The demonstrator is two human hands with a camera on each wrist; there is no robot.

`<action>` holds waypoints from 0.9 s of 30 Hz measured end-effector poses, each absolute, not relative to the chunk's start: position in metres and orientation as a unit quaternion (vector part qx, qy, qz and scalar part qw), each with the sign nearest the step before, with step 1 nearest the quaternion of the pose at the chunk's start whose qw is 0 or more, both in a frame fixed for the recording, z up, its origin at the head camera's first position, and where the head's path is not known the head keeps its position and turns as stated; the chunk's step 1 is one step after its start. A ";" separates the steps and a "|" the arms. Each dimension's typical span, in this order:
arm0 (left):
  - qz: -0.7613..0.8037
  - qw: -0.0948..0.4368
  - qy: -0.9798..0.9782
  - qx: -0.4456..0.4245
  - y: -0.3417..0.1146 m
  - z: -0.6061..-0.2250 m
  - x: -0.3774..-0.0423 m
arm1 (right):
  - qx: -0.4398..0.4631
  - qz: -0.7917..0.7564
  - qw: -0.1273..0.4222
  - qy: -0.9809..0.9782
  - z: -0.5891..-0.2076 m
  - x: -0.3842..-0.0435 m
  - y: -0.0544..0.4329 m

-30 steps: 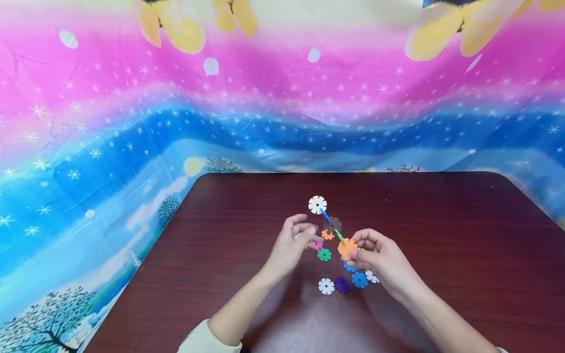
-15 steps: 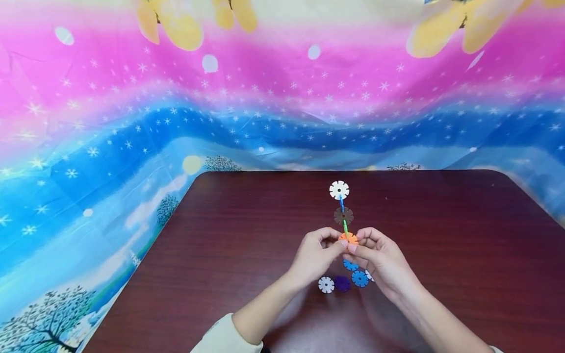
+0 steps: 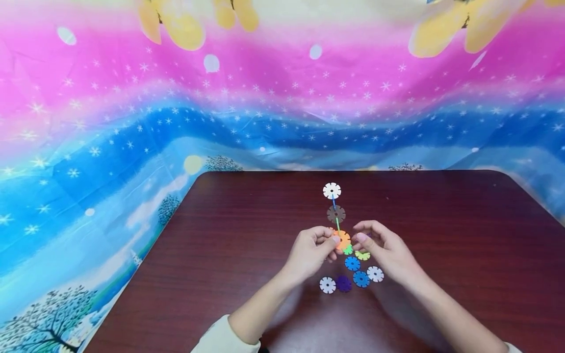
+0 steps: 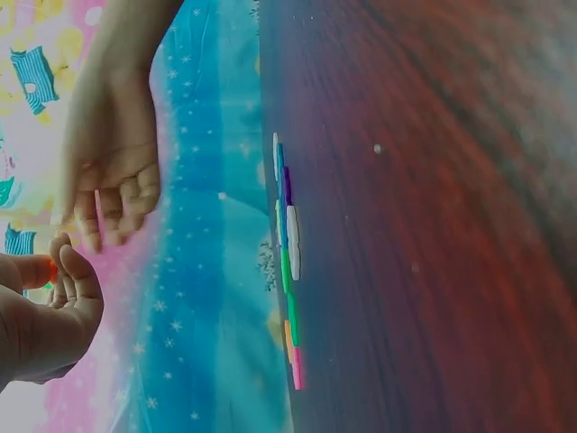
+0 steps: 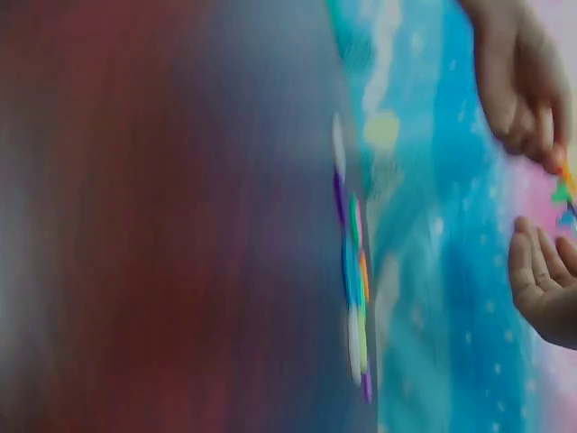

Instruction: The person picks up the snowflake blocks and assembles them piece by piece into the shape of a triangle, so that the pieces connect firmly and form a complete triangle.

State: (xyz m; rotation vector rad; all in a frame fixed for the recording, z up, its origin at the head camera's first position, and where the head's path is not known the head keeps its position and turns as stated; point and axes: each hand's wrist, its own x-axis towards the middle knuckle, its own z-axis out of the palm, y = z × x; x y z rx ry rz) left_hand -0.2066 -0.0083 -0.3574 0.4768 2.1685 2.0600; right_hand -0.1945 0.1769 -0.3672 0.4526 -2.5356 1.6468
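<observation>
My left hand (image 3: pixel 311 252) pinches an orange notched disc (image 3: pixel 342 239) between thumb and fingers. That disc is the near end of a chain of slotted plastic discs held above the table. Beyond it come a green disc (image 3: pixel 338 224) seen edge-on, a brown disc (image 3: pixel 336 214), a blue disc (image 3: pixel 334 202) seen edge-on and a white disc (image 3: pixel 332 190) at the far end. Just right of the orange disc, my right hand (image 3: pixel 388 250) is apart from it, fingers loosely bent around nothing visible. In the right wrist view, the left hand (image 5: pixel 532 90) grips the chain's orange end.
Loose discs lie flat on the dark wooden table (image 3: pixel 220 274) below the hands: a blue disc (image 3: pixel 361 279), a purple disc (image 3: pixel 344 283), a white disc (image 3: pixel 327 285), a yellow disc (image 3: pixel 363 255) and several others. A patterned cloth (image 3: pixel 282 98) hangs behind the table.
The left hand has come right and taken the orange disc, which the right hand held a second ago. The right hand has let go and drawn slightly right. The chain now points away more steeply.
</observation>
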 end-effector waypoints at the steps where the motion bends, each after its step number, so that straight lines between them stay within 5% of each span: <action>1: 0.680 0.059 0.713 0.157 -0.009 -0.358 -0.207 | 0.157 0.488 0.057 -0.857 -0.368 -0.198 0.182; 4: 0.681 0.067 0.712 0.158 -0.011 -0.358 -0.207 | 0.178 0.368 0.060 -0.911 -0.372 -0.208 0.197; 16: 0.677 0.083 0.715 0.157 -0.026 -0.358 -0.212 | 0.221 0.202 -0.076 -0.951 -0.391 -0.217 0.221; 27: 0.671 0.085 0.721 0.151 -0.036 -0.345 -0.209 | 0.235 0.143 -0.069 -0.959 -0.401 -0.212 0.216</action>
